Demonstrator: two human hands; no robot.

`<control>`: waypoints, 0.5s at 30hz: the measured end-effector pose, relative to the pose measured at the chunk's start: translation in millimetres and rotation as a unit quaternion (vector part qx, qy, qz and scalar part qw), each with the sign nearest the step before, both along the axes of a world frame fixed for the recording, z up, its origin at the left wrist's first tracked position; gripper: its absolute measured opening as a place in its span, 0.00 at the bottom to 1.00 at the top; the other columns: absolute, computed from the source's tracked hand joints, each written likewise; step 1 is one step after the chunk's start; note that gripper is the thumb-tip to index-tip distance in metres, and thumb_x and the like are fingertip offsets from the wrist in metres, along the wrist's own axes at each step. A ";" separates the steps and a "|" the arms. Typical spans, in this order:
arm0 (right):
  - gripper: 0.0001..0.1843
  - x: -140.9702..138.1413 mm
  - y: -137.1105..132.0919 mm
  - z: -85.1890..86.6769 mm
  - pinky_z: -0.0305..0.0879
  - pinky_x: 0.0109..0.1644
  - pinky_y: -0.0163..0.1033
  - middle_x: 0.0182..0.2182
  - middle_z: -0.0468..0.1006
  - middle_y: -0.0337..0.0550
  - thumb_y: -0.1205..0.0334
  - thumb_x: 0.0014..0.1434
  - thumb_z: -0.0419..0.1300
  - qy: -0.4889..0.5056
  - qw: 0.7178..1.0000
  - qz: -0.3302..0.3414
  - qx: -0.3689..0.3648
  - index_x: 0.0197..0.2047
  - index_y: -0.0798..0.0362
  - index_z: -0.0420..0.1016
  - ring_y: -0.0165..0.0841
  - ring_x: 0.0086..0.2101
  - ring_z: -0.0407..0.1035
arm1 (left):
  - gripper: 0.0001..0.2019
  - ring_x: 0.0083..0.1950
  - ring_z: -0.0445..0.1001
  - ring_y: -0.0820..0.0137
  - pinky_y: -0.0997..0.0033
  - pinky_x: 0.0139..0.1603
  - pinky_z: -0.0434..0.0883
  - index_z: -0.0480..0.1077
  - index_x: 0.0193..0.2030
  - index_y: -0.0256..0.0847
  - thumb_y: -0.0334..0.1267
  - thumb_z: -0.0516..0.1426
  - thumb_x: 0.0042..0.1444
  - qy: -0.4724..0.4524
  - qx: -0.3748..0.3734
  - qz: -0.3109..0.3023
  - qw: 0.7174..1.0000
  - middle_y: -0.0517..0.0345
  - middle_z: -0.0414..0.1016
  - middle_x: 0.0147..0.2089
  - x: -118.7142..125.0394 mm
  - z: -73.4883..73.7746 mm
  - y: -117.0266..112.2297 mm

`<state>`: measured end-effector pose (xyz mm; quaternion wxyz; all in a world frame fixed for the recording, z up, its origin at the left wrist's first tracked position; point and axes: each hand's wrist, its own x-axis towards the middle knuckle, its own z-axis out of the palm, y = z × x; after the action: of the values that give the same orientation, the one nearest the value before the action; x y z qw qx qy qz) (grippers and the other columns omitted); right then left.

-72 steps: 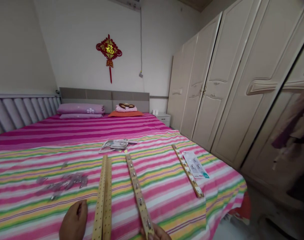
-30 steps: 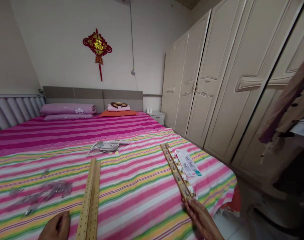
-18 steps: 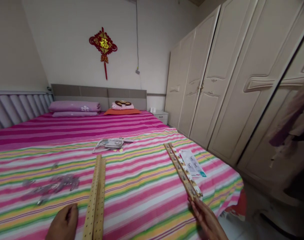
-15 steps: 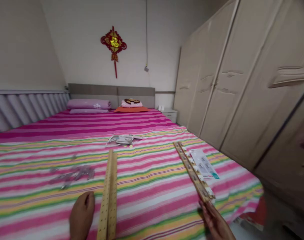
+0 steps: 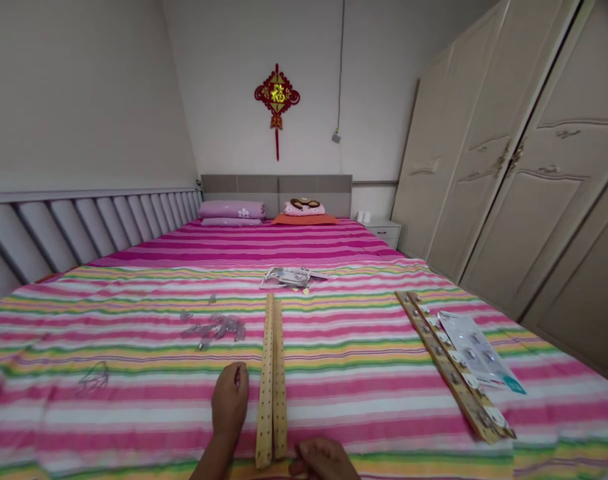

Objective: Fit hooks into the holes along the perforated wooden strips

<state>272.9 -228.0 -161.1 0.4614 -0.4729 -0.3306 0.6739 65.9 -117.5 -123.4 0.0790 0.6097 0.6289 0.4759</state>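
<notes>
Two light wooden strips with rows of small holes (image 5: 266,393) lie side by side, lengthwise, on the striped bed cover in front of me. My left hand (image 5: 230,399) rests just left of them, its fingers curled closed; whatever may be inside is hidden. Close to the near end of the strips is my right hand (image 5: 327,459), its fingers bent and pressed together, cut off by the lower edge. I cannot make out anything in it. Further right lies a pair of brown strips (image 5: 449,370) fitted with small metal pieces and white discs, apart from both hands.
A clear blister pack (image 5: 479,350) lies beside the brown strips. Small clear plastic bits (image 5: 219,330) are scattered at left, near a thin loop (image 5: 95,379). Flat packaging (image 5: 291,277) lies further back. Bed rails (image 5: 84,230) run along the left, wardrobes (image 5: 524,200) along the right.
My right hand has let go of the brown strips and come left to the near end of the light strips. The view has swung left; my left hand stays beside the light strips.
</notes>
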 end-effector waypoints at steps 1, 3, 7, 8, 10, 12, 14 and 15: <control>0.29 -8.3 4.3 -2.4 0.51 0.18 0.27 0.23 0.81 0.48 0.37 0.39 0.68 0.001 1.000 0.012 -0.003 0.27 0.59 0.78 0.23 0.14 0.65 | 0.14 0.36 0.71 0.64 0.67 0.38 0.67 0.68 0.34 0.42 0.46 0.47 0.59 -0.002 0.000 0.001 1.000 0.54 0.73 0.33 0.0 -0.1 -0.1; 0.30 -21.1 11.7 -5.7 0.52 0.17 0.27 0.21 0.80 0.48 0.36 0.40 0.67 0.008 1.000 0.029 -0.005 0.26 0.60 0.77 0.24 0.14 0.66 | 0.14 0.35 0.71 0.65 0.67 0.37 0.67 0.68 0.33 0.41 0.46 0.47 0.59 -0.002 -0.001 0.002 1.000 0.54 0.73 0.33 -0.1 -0.3 -0.1; 0.30 -34.4 20.7 -3.8 0.54 0.16 0.28 0.19 0.78 0.47 0.37 0.39 0.68 0.042 0.999 0.030 0.006 0.26 0.60 0.76 0.26 0.13 0.67 | 0.13 0.33 0.70 0.66 0.68 0.36 0.67 0.69 0.33 0.42 0.45 0.48 0.58 -0.005 0.009 0.004 1.000 0.55 0.73 0.31 0.3 -1.1 0.0; 0.29 -35.6 21.8 -1.7 0.54 0.16 0.28 0.19 0.78 0.46 0.39 0.39 0.68 0.048 0.998 0.034 0.013 0.27 0.60 0.77 0.26 0.13 0.67 | 0.12 0.33 0.70 0.66 0.68 0.36 0.67 0.68 0.33 0.42 0.44 0.48 0.58 -0.006 0.010 0.004 1.000 0.55 0.72 0.31 0.5 -1.5 0.0; 0.27 -35.4 23.1 3.3 0.55 0.16 0.27 0.18 0.77 0.44 0.41 0.40 0.69 0.046 0.997 0.054 0.024 0.29 0.60 0.77 0.26 0.14 0.67 | 0.12 0.33 0.70 0.66 0.68 0.36 0.67 0.68 0.32 0.42 0.44 0.48 0.59 -0.005 0.010 0.003 1.000 0.55 0.72 0.31 0.9 -2.7 0.2; 0.26 -32.5 23.6 7.8 0.56 0.17 0.27 0.17 0.76 0.42 0.44 0.40 0.70 0.034 0.997 0.070 0.028 0.32 0.60 0.78 0.27 0.15 0.68 | 0.12 0.34 0.69 0.66 0.67 0.36 0.67 0.68 0.32 0.42 0.43 0.48 0.59 -0.005 0.014 0.002 1.000 0.55 0.72 0.31 1.2 -4.1 0.4; 0.27 -27.7 23.0 10.3 0.56 0.17 0.26 0.15 0.75 0.40 0.45 0.40 0.70 0.021 0.997 0.069 0.033 0.34 0.60 0.78 0.26 0.15 0.67 | 0.11 0.35 0.70 0.66 0.67 0.37 0.67 0.68 0.33 0.42 0.42 0.48 0.59 -0.009 0.019 0.002 1.000 0.55 0.72 0.32 1.2 -5.3 0.5; 0.27 -24.8 22.0 10.7 0.56 0.17 0.27 0.14 0.74 0.39 0.44 0.40 0.70 0.017 0.997 0.062 0.039 0.34 0.60 0.78 0.26 0.14 0.66 | 0.11 0.35 0.70 0.66 0.67 0.38 0.67 0.68 0.34 0.41 0.42 0.48 0.59 -0.011 0.021 0.002 1.000 0.54 0.72 0.32 1.2 -5.7 0.4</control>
<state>248.1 -205.9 -150.4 0.4425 -0.4214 -0.3778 0.6956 67.1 -117.1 -129.2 0.0720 0.6046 0.6190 0.4961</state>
